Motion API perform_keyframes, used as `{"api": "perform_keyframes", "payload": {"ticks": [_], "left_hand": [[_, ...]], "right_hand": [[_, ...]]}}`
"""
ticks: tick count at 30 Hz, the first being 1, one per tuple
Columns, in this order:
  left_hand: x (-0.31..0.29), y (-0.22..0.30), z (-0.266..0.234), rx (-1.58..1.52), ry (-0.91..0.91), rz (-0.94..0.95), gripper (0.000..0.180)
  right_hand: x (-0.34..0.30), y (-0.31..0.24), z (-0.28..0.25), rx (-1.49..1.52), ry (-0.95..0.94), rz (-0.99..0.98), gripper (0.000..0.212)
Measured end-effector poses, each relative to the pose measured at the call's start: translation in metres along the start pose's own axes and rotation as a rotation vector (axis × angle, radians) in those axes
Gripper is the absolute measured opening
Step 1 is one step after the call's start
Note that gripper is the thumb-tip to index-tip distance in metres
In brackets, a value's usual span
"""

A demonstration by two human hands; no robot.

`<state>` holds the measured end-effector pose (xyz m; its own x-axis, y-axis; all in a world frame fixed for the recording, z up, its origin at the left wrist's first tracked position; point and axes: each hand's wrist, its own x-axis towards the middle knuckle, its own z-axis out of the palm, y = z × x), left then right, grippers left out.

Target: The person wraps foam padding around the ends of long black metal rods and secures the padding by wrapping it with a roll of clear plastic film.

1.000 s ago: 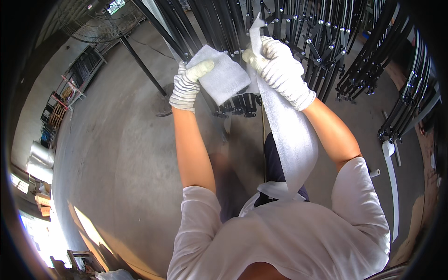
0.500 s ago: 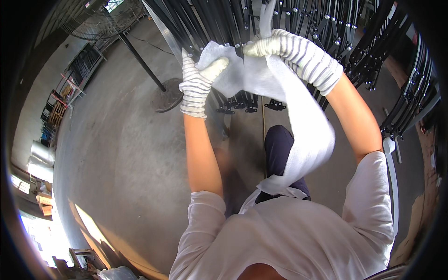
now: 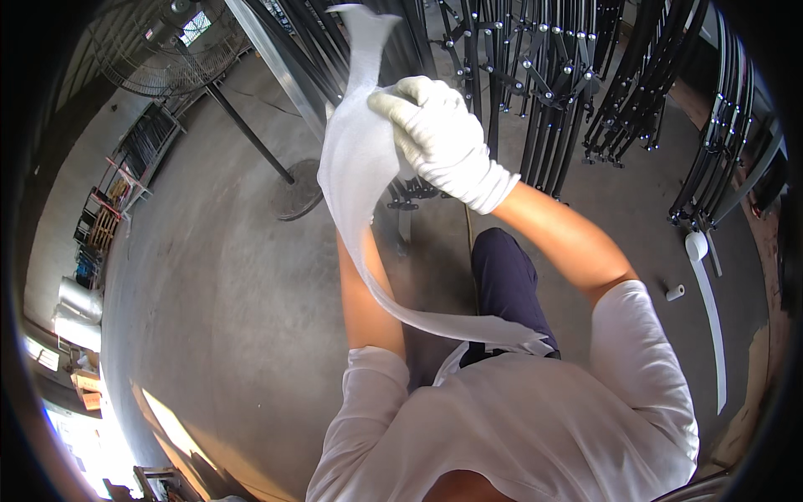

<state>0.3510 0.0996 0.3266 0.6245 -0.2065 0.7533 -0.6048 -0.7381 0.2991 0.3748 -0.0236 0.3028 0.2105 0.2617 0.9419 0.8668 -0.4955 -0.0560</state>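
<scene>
A long strip of thin white soft sheet [image 3: 355,167], fabric or foam, stretches from the black bars down to my waist. My right hand [image 3: 443,142], in a whitish glove, pinches its edge between thumb and fingers. The strip's upper end flares loose above that grip. My left hand is almost wholly hidden behind the sheet; only the left forearm shows below it, so its fingers cannot be read. Just beyond both hands stands a bundle of long black metal bars [image 3: 401,50], partly covered by the strip.
More black jointed metal bars [image 3: 548,84] hang in bundles at the back and right. A pedestal fan [image 3: 288,188] stands left. On the floor to the right are a white roll [image 3: 696,245] with a trailing strip and a smaller roll [image 3: 676,292].
My right hand has moved left across the bars, carrying the sheet with it. The strip now covers my left hand, which was visible before. Its upper end has swung up and left.
</scene>
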Motion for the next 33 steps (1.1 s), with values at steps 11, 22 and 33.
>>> {"api": "perform_keyframes", "payload": {"ticks": [11,22,33], "left_hand": [[-0.005,-0.040,-0.001,-0.610,0.053,-0.230,0.039],[-0.019,-0.044,0.000,-0.819,0.094,-0.340,0.056],[-0.022,-0.032,0.027,-1.016,0.240,-0.388,0.074]], "right_hand": [[0.004,0.008,0.034,0.433,0.173,0.629,0.101],[0.019,0.043,0.014,1.064,-0.278,0.768,0.064],[0.013,0.069,0.026,1.256,-0.390,0.687,0.052]]}}
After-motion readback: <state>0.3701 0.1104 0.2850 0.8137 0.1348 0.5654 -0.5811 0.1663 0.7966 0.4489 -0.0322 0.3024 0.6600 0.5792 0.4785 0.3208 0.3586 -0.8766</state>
